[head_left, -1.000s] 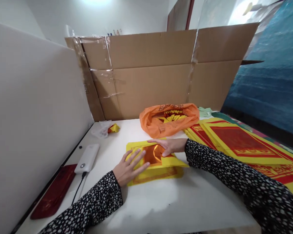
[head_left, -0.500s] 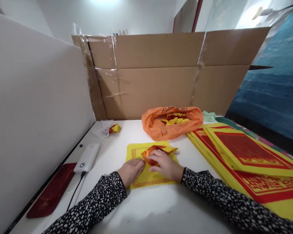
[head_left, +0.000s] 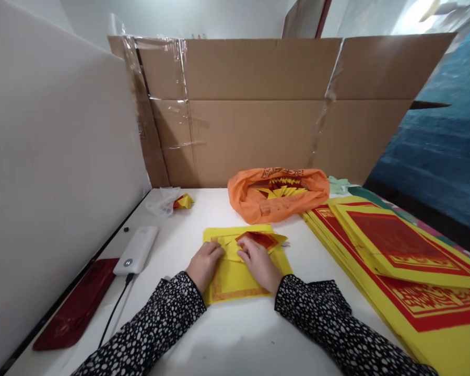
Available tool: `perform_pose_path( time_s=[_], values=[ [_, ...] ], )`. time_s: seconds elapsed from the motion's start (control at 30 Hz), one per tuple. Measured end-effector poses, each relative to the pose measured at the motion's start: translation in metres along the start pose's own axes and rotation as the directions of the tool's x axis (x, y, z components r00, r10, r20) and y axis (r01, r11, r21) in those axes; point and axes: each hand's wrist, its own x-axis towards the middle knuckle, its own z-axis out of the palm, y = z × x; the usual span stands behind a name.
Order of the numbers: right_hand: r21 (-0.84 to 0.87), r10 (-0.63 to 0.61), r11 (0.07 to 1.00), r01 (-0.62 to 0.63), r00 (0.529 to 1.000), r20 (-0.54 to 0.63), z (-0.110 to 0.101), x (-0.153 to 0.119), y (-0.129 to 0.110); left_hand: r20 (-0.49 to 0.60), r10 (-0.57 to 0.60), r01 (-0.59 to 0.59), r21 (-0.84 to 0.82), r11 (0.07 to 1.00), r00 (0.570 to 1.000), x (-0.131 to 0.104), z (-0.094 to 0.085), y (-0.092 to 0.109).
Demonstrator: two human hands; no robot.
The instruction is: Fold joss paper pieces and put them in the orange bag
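A partly folded sheet of yellow and red paper [head_left: 261, 239] lies between my hands, its pointed end toward the right. Its left part shows a plain yellow face. My left hand [head_left: 204, 262] has its fingers bent and pressed together at the left end of this paper. With thumb and fingers pinched, my right hand [head_left: 260, 263] grips its middle, hiding part of the fold. Underneath lies a flat square yellow sheet [head_left: 243, 284] with an orange border, possibly a stack.
Behind is an orange plastic bag [head_left: 274, 211] with folded yellow-red papers. Large printed sheets [head_left: 407, 240] are stacked at right. At left are a white power bank [head_left: 138, 250] with a cable, a dark red phone [head_left: 78, 303] and a small folded piece [head_left: 184, 201]. Cardboard [head_left: 258, 120] stands behind.
The shiny orange left part of the folded paper now shows yellow. My fingers have gone from lying over the paper to pinching it, and the view has shifted slightly.
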Motion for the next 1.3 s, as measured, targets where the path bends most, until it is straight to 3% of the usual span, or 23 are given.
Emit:
perform_pose_path(
  time_s=[0.1, 0.23, 0.7, 0.9, 1.17, 1.3],
  values=[
    [-0.096, -0.068, 0.993, 0.072, 0.997, 0.045, 0.000, 0.000, -0.001, 0.101, 0.115, -0.132, 0.177, 0.975, 0.988, -0.008, 0.004, 0.009],
    [-0.180, -0.073, 0.980, 0.081, 0.996, 0.049, 0.001, 0.001, -0.001, 0.184, 0.148, -0.196, 0.277, 0.941, 0.972, -0.017, 0.015, 0.015],
    [-0.212, -0.078, 0.973, 0.087, 0.996, 0.053, 0.003, 0.002, 0.003, 0.154, 0.139, -0.175, 0.256, 0.951, 0.978, -0.019, 0.029, 0.014],
    [-0.298, -0.099, 0.948, 0.113, 0.993, 0.061, 0.006, 0.001, 0.005, 0.207, 0.114, -0.169, 0.273, 0.947, 0.972, -0.023, 0.029, 0.014],
    [-0.224, -0.070, 0.971, 0.080, 0.996, 0.056, 0.003, 0.005, 0.001, 0.261, 0.185, -0.255, 0.265, 0.930, 0.947, -0.026, 0.026, 0.019],
    [-0.264, -0.097, 0.958, 0.115, 0.992, 0.081, -0.003, -0.010, -0.002, 0.284, 0.152, -0.238, 0.297, 0.925, 0.947, -0.027, 0.027, 0.021]
  ],
)
